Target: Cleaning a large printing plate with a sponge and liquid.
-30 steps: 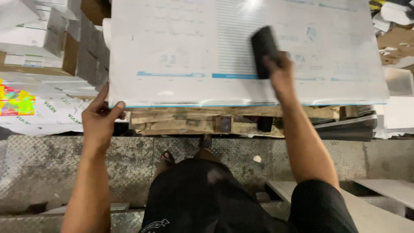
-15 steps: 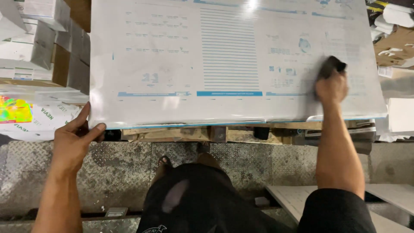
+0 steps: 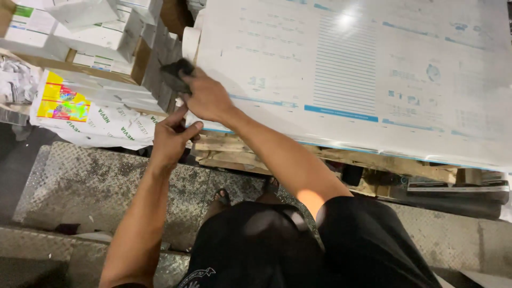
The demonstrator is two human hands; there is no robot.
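My right hand (image 3: pixel 207 97) lies on the near left corner of the big printed sheet (image 3: pixel 352 74), its fingers clamped around a dark pad (image 3: pixel 175 73) that sits right at the sheet's left edge, pressed flat against the paper. My forearm crosses in front of me to get there, running along the sheet's near edge. My left hand (image 3: pixel 172 140) is just below the right one, at the same corner of the sheet, with thumb and forefinger closed together at the sheet's near edge; I cannot tell for sure whether they grip the paper itself or only touch it. The sheet is white with pale blue lines and blocks of print, glossy enough to catch a spot of light far from me, and it tops a stack resting on a wooden pallet (image 3: pixel 250 152) whose boards show under the near edge. Left of the sheet's corner lies a wrapped bundle with a bright yellow and pink label (image 3: pixel 63 101), and beyond that, farther left and away from me, stand white cartons (image 3: pixel 101 40). Below the sheet's near edge is the steel tread-plate floor (image 3: pixel 90 181) where I stand.
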